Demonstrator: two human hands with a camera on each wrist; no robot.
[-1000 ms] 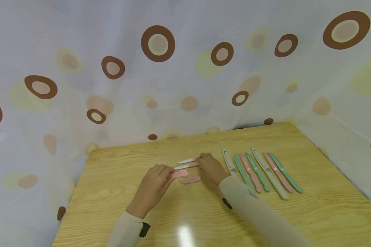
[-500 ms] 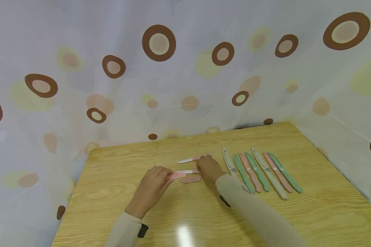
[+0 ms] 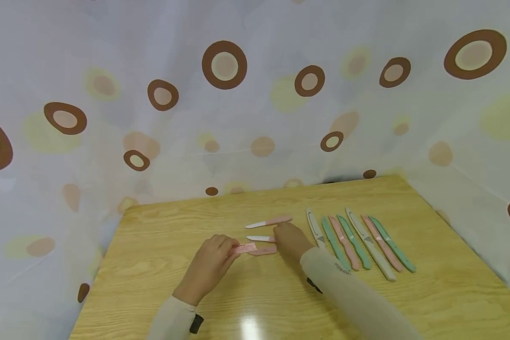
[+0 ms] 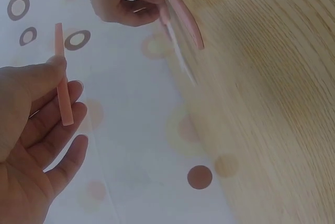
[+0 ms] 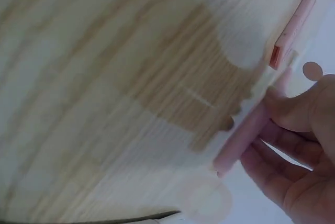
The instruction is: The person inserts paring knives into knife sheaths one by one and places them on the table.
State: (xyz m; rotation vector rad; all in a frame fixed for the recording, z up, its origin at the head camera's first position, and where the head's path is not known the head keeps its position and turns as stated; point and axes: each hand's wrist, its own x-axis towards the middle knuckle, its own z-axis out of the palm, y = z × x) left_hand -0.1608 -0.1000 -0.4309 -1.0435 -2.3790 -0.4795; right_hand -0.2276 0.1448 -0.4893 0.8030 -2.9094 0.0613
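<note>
In the head view my left hand [image 3: 210,262] pinches a flat pink knife sheath [image 3: 245,248] with faint writing on it. The left wrist view shows that sheath [image 4: 62,77] edge-on between thumb and fingers. My right hand [image 3: 292,241] grips the pink handle of a small knife, its white blade [image 3: 258,238] pointing left, just beyond the held sheath. Seen from the right wrist, thumb and fingers pinch the knife's handle [image 5: 238,143]. Another pink sheath [image 3: 263,251] lies on the table between the hands. Farther back lies a second pink-handled knife [image 3: 278,220] with its blade bare.
Several knives lie in a slanted row on the right of the wooden table [image 3: 153,255], among them a mint-green knife [image 3: 393,244], a pink knife [image 3: 344,243] and a long cream knife [image 3: 370,243]. A patterned curtain [image 3: 238,113] hangs behind the table.
My right hand has drawn the nearer knife towards me, away from the knife behind it. My left hand, still holding the sheath, has shifted slightly nearer to me.
</note>
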